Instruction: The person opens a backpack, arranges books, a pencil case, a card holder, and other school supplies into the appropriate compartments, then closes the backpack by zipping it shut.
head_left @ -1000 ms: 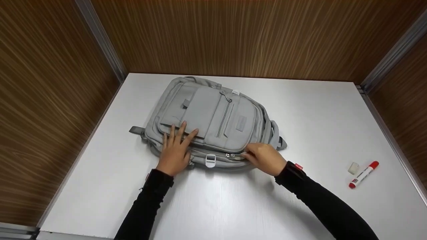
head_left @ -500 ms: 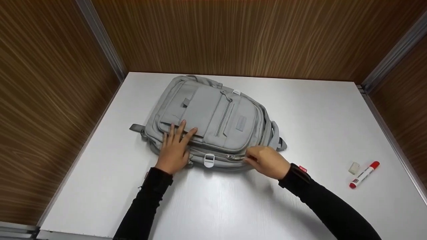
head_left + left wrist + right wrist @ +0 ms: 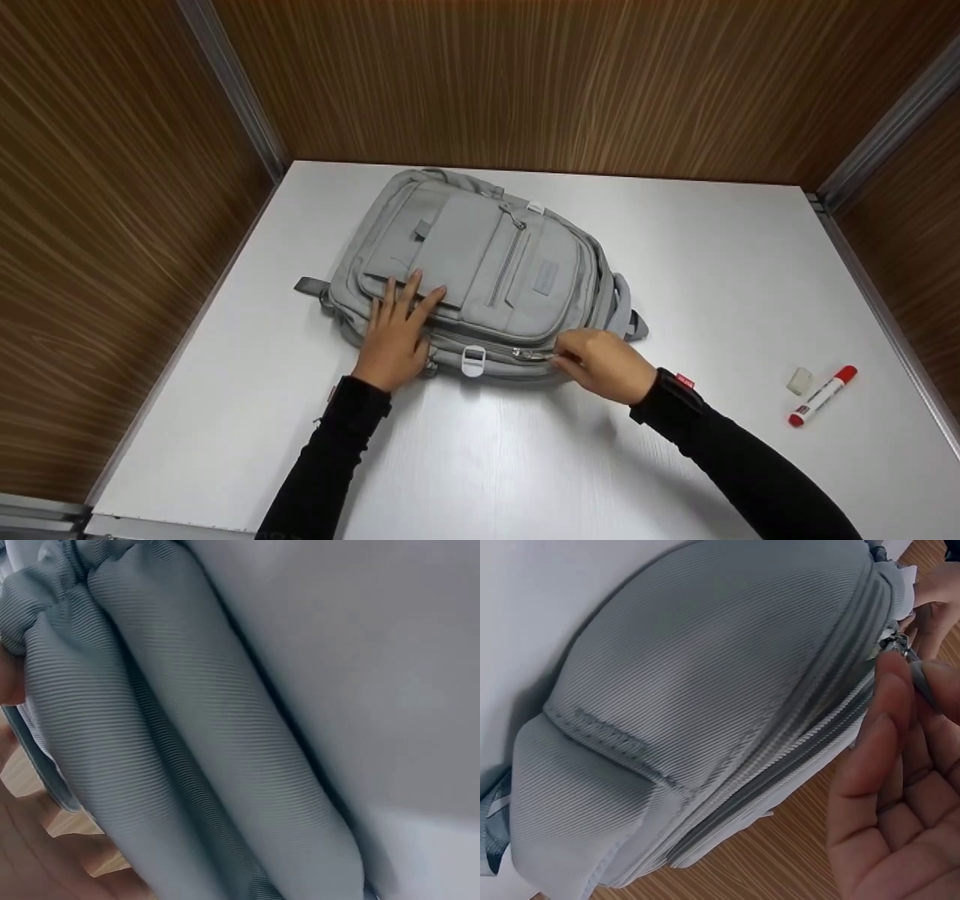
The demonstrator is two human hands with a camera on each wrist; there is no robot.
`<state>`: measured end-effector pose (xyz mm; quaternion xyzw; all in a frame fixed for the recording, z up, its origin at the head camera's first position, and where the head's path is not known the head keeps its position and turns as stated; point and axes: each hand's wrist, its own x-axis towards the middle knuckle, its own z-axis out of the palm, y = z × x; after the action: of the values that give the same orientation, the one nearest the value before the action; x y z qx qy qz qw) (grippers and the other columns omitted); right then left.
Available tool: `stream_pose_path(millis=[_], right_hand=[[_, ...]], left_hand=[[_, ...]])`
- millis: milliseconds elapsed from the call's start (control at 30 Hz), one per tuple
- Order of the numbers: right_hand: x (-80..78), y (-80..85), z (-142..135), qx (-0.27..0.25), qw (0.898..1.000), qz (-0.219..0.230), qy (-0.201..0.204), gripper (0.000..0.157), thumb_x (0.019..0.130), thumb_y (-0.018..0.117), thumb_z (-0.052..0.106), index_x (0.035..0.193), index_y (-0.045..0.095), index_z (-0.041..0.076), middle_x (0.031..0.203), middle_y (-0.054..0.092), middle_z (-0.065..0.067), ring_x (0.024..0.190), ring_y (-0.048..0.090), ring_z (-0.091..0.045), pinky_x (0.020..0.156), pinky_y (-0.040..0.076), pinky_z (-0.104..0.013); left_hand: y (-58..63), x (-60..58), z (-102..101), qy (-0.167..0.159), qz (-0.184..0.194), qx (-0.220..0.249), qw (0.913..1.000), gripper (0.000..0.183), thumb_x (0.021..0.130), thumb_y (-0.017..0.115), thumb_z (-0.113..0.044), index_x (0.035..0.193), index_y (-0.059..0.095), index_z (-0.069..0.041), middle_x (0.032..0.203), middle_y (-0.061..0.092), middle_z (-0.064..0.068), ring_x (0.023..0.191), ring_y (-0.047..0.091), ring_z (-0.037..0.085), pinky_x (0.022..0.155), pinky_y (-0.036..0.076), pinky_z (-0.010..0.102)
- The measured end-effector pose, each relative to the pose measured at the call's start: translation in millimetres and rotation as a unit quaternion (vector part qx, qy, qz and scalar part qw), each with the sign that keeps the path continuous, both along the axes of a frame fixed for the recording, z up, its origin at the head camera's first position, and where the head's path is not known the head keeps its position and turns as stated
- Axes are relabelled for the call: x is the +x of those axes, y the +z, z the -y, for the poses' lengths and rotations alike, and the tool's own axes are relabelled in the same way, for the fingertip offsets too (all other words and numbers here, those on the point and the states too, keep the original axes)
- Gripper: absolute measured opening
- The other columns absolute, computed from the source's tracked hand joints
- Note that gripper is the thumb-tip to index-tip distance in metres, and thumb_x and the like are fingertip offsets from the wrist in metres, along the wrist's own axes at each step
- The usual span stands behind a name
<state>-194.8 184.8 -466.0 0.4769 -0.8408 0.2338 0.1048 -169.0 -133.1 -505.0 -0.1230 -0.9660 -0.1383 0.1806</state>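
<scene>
A grey backpack (image 3: pixel 480 251) lies front side up on the white table, its top end toward the right. My left hand (image 3: pixel 392 346) rests on its near lower side with fingers spread over the front pocket edge. With thumb and curled fingers, my right hand (image 3: pixel 607 365) pinches a zipper pull (image 3: pixel 922 682) on the near side seam. The metal zipper slider (image 3: pixel 519 352) sits just left of those fingertips. In the right wrist view the zipper track (image 3: pixel 795 742) runs from the slider toward the bag's top, its two rows of teeth apart.
On the right of the white table (image 3: pixel 712 262) lie a small pale block (image 3: pixel 799 380) and a red-capped white marker (image 3: pixel 823 396). A white strap buckle (image 3: pixel 473 361) hangs at the bag's near side. Wood-grain panels (image 3: pixel 525 82) enclose the table behind and at both sides.
My right hand has shifted slightly right and toward me, and the pull now shows stretched between slider and fingers. My left hand stays on the backpack.
</scene>
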Motion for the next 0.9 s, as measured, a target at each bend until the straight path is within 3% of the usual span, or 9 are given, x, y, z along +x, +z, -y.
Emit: stream_pose_path(millis=[367,633,900], right_hand=[[-0.3,7.8,25,-0.040,0.999,0.016,0.025,0.009,0.084,0.060,0.015,0.076,0.056,0.012,0.066,0.049,0.010,0.058,0.044,-0.004,0.052,0.039,-0.021],[0.3,4.3,13,-0.036,0.999,0.018,0.025,0.014,0.083,0.062,0.014,0.073,0.052,0.015,0.064,0.043,0.011,0.058,0.042,-0.005,0.050,0.036,-0.021],[2.3,1.6,5,-0.024,0.999,0.005,0.022,0.019,0.082,0.063,0.014,0.070,0.048,0.015,0.061,0.038,0.012,0.057,0.039,-0.005,0.051,0.034,-0.022]], left_hand=[[-1.2,-0.9,0,0.006,0.002,-0.009,0.9999,0.081,0.076,0.060,-0.017,0.141,0.017,-0.036,0.149,0.001,0.001,0.131,0.001,0.037,0.100,0.008,0.058],[-1.8,-2.0,6,0.008,0.005,0.009,0.9999,0.083,0.073,0.059,-0.010,0.140,0.017,-0.037,0.149,0.000,0.000,0.131,0.001,0.038,0.101,0.009,0.057],[-1.3,-2.8,9,0.003,0.016,0.019,0.9997,0.079,0.077,0.057,-0.013,0.140,0.018,-0.036,0.149,0.000,-0.001,0.130,0.000,0.041,0.100,0.011,0.058]])
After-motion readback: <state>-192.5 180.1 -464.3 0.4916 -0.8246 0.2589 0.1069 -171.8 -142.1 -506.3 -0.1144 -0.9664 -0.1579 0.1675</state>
